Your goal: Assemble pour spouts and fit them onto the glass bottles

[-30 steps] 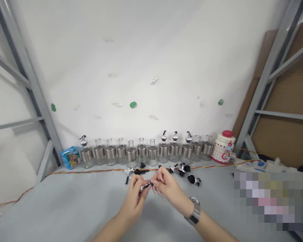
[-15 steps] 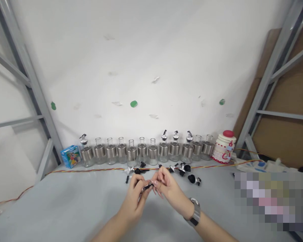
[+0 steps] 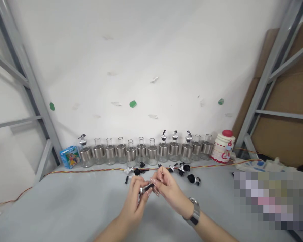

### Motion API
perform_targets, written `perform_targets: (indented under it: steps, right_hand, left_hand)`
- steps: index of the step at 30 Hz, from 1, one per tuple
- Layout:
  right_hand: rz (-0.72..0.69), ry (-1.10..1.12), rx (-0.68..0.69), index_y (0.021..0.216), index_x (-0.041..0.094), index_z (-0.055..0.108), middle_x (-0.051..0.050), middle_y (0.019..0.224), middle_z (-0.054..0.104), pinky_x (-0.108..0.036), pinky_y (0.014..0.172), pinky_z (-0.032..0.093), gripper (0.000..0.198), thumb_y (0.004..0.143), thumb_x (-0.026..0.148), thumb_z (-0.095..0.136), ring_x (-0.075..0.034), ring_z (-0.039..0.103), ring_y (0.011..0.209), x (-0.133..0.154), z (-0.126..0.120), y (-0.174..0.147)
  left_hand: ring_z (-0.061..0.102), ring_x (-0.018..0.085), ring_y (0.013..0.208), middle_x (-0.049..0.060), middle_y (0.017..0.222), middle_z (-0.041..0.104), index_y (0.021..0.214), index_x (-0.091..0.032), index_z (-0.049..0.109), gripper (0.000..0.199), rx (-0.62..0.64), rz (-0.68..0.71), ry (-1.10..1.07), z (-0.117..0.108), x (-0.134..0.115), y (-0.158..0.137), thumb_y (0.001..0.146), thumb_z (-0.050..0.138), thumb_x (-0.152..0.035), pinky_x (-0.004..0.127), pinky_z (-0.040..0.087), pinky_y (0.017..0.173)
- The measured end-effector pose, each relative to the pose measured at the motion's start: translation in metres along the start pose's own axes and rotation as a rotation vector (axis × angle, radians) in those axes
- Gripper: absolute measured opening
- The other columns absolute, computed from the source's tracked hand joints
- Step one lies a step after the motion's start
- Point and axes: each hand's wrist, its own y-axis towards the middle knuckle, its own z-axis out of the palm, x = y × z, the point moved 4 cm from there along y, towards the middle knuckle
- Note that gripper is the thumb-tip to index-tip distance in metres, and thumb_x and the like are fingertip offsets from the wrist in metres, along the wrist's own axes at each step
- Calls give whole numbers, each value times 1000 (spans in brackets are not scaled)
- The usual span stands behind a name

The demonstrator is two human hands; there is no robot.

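Observation:
Between my two hands is a silver-and-black bottle pourer (image 3: 145, 188), partly covered by fingers. My left hand (image 3: 134, 196) closes its thumb and fingers around the metal part. My right hand (image 3: 168, 189), with a watch (image 3: 194, 211) on its wrist, pinches the black end. Beyond the hands lie several loose pourer pieces, among them a black-and-silver pourer (image 3: 192, 179), another pourer (image 3: 183, 168) and a small black piece (image 3: 126, 179). A row of glass bottles with metal sleeves (image 3: 131, 154) stands behind; several carry pourers, such as the pourer on one bottle (image 3: 175, 135).
A blue picture box (image 3: 70, 157) stands at the row's left end, a white-and-red jar (image 3: 222, 146) at its right. A twisted wire (image 3: 91, 170) crosses the grey table (image 3: 73, 201). Power strips (image 3: 252, 164) and a blurred-out patch lie to the right. Metal posts (image 3: 37, 90) flank the table.
The pourer in my hands has tilted a little, and more of its metal shows between the left fingers. Both hands stay almost in place; the view has shifted slightly.

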Motion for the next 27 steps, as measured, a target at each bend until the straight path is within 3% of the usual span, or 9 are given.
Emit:
perform_targets:
  steps: [6, 14, 20, 24, 27]
  right_hand:
    - [-14, -41, 18, 68, 22, 27, 7, 64, 44, -23, 48, 31, 39, 73, 43, 60, -8, 43, 49, -1, 0, 1]
    - [-14, -156, 22, 71, 23, 27, 5, 67, 43, -21, 46, 29, 32, 79, 40, 53, -8, 43, 52, 2, 0, -2]
    - [-64, -356, -35, 76, 23, 32, 4, 72, 42, -23, 57, 35, 23, 81, 32, 52, -9, 39, 59, 6, -6, -3]
    - [-84, -488, -123, 80, 23, 35, 4, 74, 42, -24, 62, 37, 23, 78, 33, 56, -10, 42, 65, 3, -14, -1]
    - [8, -447, -75, 87, 23, 33, 6, 68, 44, -22, 51, 37, 26, 79, 38, 53, -8, 43, 54, -7, -16, 2]
  left_hand:
    - [45, 20, 87, 7, 92, 43, 97, -22, 51, 16, -7, -34, 19, -2, 0, 1, 84, 42, -23, 27, 40, 65]
    - [43, 18, 85, 5, 85, 43, 85, -20, 52, 15, -18, -95, -22, -4, -5, 6, 85, 40, -29, 29, 36, 72]
    - [32, 9, 52, -6, 59, 36, 75, -20, 41, 23, 28, -416, -474, 12, 17, 3, 82, 43, -42, 21, 26, 50]
    - [30, 7, 51, -7, 57, 36, 72, -20, 38, 26, 18, -542, -677, 17, 20, 2, 80, 47, -43, 20, 20, 49]
    - [28, 6, 49, -7, 55, 36, 69, -20, 36, 27, 1, -573, -771, 17, 17, 4, 79, 50, -41, 20, 19, 49]
